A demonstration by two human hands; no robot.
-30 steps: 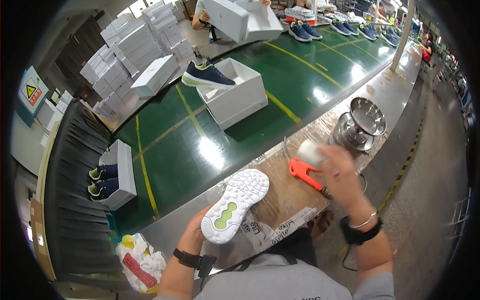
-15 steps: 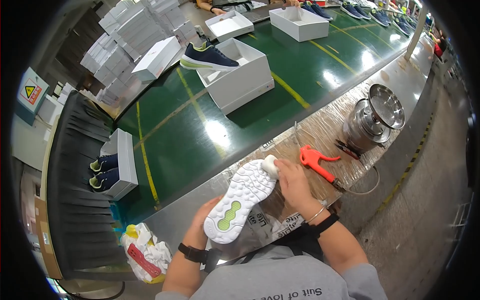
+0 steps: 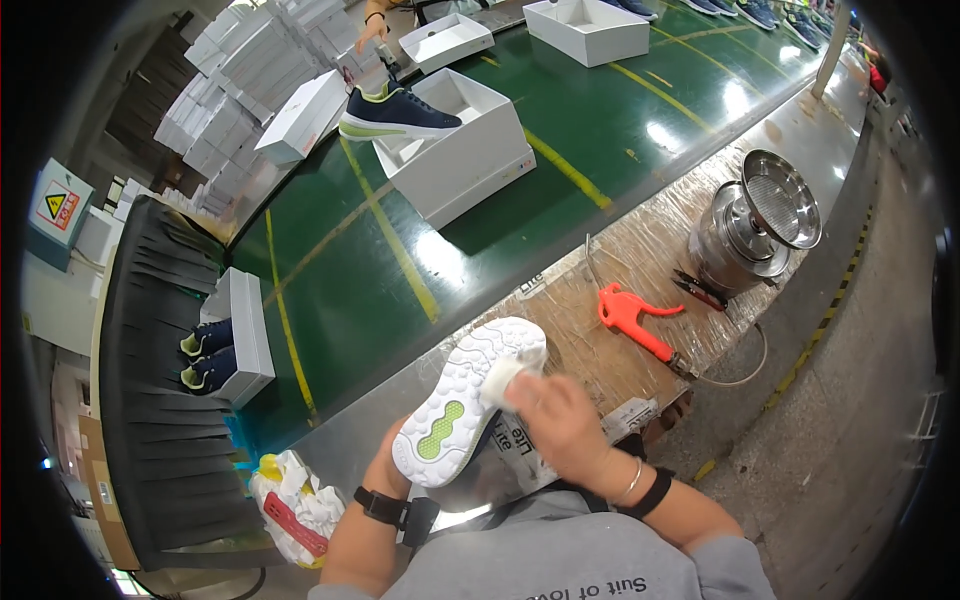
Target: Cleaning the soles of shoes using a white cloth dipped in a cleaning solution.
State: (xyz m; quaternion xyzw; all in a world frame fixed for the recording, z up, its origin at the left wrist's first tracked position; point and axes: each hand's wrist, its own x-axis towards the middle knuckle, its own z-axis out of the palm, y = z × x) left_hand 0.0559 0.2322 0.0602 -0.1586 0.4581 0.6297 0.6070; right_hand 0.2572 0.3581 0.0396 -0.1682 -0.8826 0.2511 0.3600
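Note:
A sneaker (image 3: 437,432) is turned sole up, showing a white studded tread with a lime-green patch near the heel. My left hand (image 3: 388,462) grips it at the heel side, its fingers mostly hidden beneath the shoe. In my right hand (image 3: 562,425), slightly blurred, is a white wiping pad (image 3: 502,382), pressed onto the forefoot of the sole. To the right of that hand, a red air blow gun (image 3: 632,318) lies on the plastic-wrapped bench (image 3: 575,350).
Beyond the bench runs a green conveyor (image 3: 345,290) carrying an open shoebox (image 3: 465,165) with a navy sneaker (image 3: 400,112) across it. A metal solvent can (image 3: 715,255) with a dish stands right. Another person's hand (image 3: 372,32) is at far left. A crumpled bag (image 3: 295,500) sits lower left.
My right hand has slid the pad from the toe edge down onto the forefoot. The other person's hand has moved left, away from the box lid. The conveyor boxes appear shifted slightly left.

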